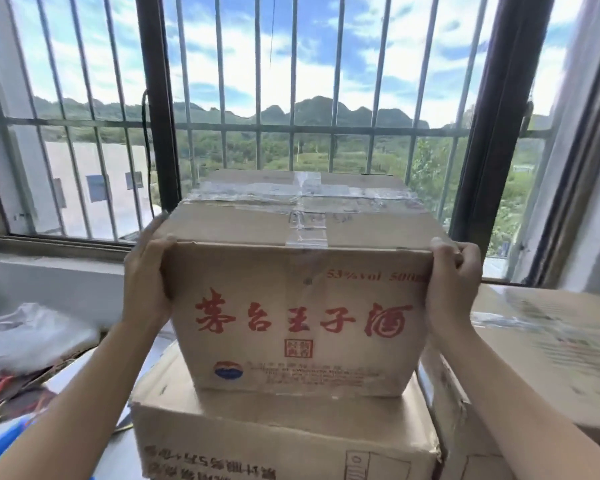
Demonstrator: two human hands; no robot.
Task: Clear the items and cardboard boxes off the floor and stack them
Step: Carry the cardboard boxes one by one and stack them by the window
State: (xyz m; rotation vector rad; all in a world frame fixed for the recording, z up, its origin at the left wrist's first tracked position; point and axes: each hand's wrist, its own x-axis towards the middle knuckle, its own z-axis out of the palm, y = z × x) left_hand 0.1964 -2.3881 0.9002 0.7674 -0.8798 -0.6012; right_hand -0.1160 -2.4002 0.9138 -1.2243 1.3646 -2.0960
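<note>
While gripped at both upper front corners, sits upright on lower box (281,431), set back from that box's front edge, in front of window (160,98). Whether resting with full weight or partly lifted: cannot tell.

Entry 1, top box (298,306): brown cardboard, flaps shut, crossed strips of clear tape over lid and down front. Red characters across front face; red print near upper right; small red seal and blue-and-red emblem lower down.

Entry 2, left hand (146,278): clasps left upper corner, thumb on front face at top edge, fingers wrapped round left side.

Entry 3, right hand (454,282): clasps right upper corner, digits curled over top edge and round right side.

Entry 4, lower box: brown cardboard, wider than top box, creased, dark print along front, partly out of view.

Entry 5, side box (541,341): at right, just beside lower box, top at a higher level, taped, printing blurred.

Entry 6, bag (32,334): white plastic, crumpled, at left, well apart from both hands.

Entry 7, window: dark frame, grey bars (257,81), grey sill (49,271) beneath; hills, trees and cloudy blue sky beyond.
</note>
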